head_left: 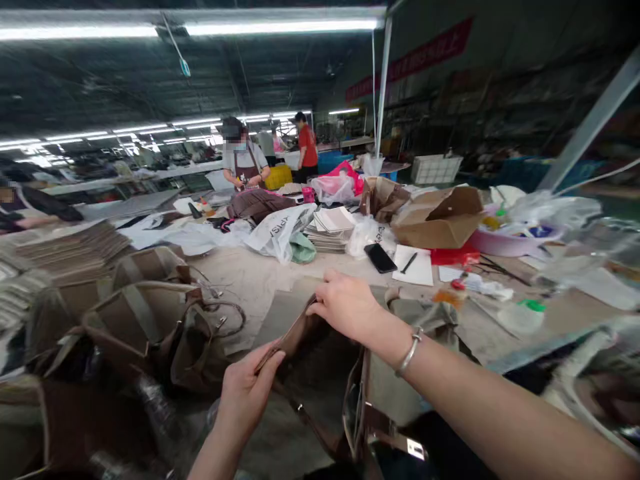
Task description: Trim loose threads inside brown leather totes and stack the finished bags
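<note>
A brown and grey-green handbag [320,373] lies before me with its mouth spread and its dark inside showing. My left hand [250,387] pinches the near left end of the bag's top edge between thumb and fingers. Farther along that same edge, my right hand [347,303] grips it, fingers curled over the rim. A metal bangle circles my right wrist. Inside the bag a zipped pocket edge and a strap with a small metal fitting show. The bag's underside is hidden from view.
Several similar bags [145,320] crowd the left side. Across the table [230,263] lie a black phone [380,258], a pen [409,263] on paper, a cardboard box [440,217], plastic bags and a green-capped bottle [523,315]. Co-workers stand beyond.
</note>
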{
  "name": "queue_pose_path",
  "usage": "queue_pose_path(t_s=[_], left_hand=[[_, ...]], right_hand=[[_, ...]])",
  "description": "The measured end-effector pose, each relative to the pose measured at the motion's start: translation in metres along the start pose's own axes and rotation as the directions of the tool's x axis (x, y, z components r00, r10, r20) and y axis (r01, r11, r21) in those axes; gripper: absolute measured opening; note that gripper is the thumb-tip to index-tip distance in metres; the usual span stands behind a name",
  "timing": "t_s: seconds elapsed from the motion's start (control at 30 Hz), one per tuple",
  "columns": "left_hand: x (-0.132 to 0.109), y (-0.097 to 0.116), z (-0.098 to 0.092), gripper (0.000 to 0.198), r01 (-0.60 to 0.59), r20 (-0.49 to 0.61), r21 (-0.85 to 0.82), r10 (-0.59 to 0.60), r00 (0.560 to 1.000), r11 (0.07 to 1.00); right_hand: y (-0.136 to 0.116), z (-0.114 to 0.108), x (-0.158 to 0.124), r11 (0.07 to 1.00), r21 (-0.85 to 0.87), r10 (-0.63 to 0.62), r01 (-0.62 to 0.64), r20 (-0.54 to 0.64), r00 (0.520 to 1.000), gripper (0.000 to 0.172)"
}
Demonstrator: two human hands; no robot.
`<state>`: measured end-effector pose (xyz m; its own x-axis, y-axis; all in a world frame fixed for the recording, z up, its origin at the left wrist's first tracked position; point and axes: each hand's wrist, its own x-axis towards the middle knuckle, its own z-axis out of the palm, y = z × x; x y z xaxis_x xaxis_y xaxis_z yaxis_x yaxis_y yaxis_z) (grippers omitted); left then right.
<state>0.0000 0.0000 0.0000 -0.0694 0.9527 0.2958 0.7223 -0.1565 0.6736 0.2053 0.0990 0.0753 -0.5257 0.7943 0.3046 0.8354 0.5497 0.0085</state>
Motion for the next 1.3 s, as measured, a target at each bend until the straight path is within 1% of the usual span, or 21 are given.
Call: queue_pose_path(t_s=[0.1,0.2,0.27,0.3,0.33,0.4,0.43,0.47,0.5,0.57,0.6,0.7,0.73,0.8,0.87,0.9,0.93,1.07,1.1,1.17,1.3], left_hand=[[0.005,0.001,0.003,0.037,0.004,0.012,0.005,-0.004,1.000,1.000],[0.008,0.002,0.000,0.040,0.010,0.054,0.018,-0.011,0.998,1.000],[0.008,0.004,-0.007,0.042,0.013,0.135,0.027,-0.016,0.991,1.000],[0.008,0.006,-0.012,0.044,0.013,0.198,0.034,-0.019,0.980,0.999],[0.009,0.009,-0.019,0.047,0.007,0.270,0.045,-0.019,0.963,0.999],[0.012,0.019,-0.032,0.065,-0.020,0.385,0.102,-0.021,0.923,0.995],[0.015,0.025,-0.037,0.076,-0.035,0.397,0.152,-0.028,0.917,0.988],[0.020,0.032,-0.041,0.084,-0.046,0.380,0.213,-0.040,0.924,0.976],[0.025,0.040,-0.042,0.087,-0.052,0.344,0.275,-0.048,0.938,0.960],[0.040,0.056,-0.036,0.079,-0.076,0.273,0.385,-0.034,0.962,0.920],[0.048,0.062,-0.031,0.071,-0.107,0.275,0.430,-0.017,0.961,0.896],[0.068,0.074,-0.010,0.036,-0.212,0.379,0.541,-0.011,0.925,0.814],[0.072,0.075,-0.005,0.028,-0.230,0.406,0.557,-0.021,0.913,0.798],[0.077,0.073,0.001,0.028,-0.230,0.424,0.556,-0.035,0.905,0.799],[0.077,0.069,0.002,0.031,-0.200,0.415,0.531,-0.047,0.909,0.824],[0.077,0.067,0.001,0.032,-0.184,0.412,0.514,-0.053,0.909,0.838],[0.077,0.065,0.001,0.033,-0.172,0.414,0.496,-0.057,0.908,0.851],[0.078,0.063,0.001,0.036,-0.161,0.434,0.438,-0.051,0.899,0.885],[0.079,0.062,0.002,0.035,-0.156,0.432,0.437,-0.055,0.900,0.886],[0.080,0.062,0.004,0.034,-0.148,0.421,0.442,-0.059,0.905,0.885],[0.081,0.061,0.005,0.034,-0.153,0.414,0.459,-0.059,0.908,0.875]], right_hand=[[0.003,-0.004,0.000,0.999,0.022,-0.032,0.033,-0.049,0.998,0.033],[0.006,-0.007,0.002,0.992,0.032,-0.121,0.122,-0.040,0.992,0.028],[0.008,-0.008,0.004,0.985,0.033,-0.168,0.169,-0.028,0.985,0.026],[0.009,-0.008,0.005,0.983,0.033,-0.178,0.178,-0.028,0.984,0.026],[0.009,-0.008,0.005,0.982,0.034,-0.183,0.184,-0.030,0.983,0.027],[0.010,-0.007,0.005,0.982,0.036,-0.186,0.187,-0.031,0.982,0.027],[0.009,-0.007,0.006,0.982,0.036,-0.185,0.186,-0.029,0.982,0.026],[0.009,-0.007,0.006,0.982,0.036,-0.185,0.185,-0.025,0.983,0.025],[0.008,-0.007,0.006,0.982,0.034,-0.185,0.185,-0.019,0.983,0.024],[0.007,-0.006,0.006,0.983,0.027,-0.181,0.181,-0.013,0.983,0.024],[0.007,-0.006,0.006,0.984,0.023,-0.177,0.177,-0.017,0.984,0.024],[0.009,-0.006,0.005,0.986,0.015,-0.163,0.164,-0.050,0.985,0.024],[0.011,-0.007,0.004,0.986,0.020,-0.161,0.163,-0.061,0.985,0.025],[0.018,-0.009,0.000,0.983,0.052,-0.172,0.176,-0.076,0.982,0.037],[0.025,-0.013,-0.006,0.979,0.084,-0.178,0.186,-0.095,0.979,0.056],[0.028,-0.016,-0.008,0.979,0.089,-0.175,0.183,-0.097,0.980,0.061],[0.030,-0.018,-0.011,0.981,0.082,-0.168,0.175,-0.086,0.982,0.060],[0.033,-0.022,-0.016,0.990,0.033,-0.135,0.134,0.042,0.990,0.031],[0.032,-0.022,-0.016,0.991,0.031,-0.132,0.130,0.065,0.989,0.026],[0.030,-0.021,-0.017,0.992,0.040,-0.127,0.124,0.078,0.989,0.023],[0.027,-0.019,-0.015,0.994,0.046,-0.101,0.098,0.081,0.992,0.024]])
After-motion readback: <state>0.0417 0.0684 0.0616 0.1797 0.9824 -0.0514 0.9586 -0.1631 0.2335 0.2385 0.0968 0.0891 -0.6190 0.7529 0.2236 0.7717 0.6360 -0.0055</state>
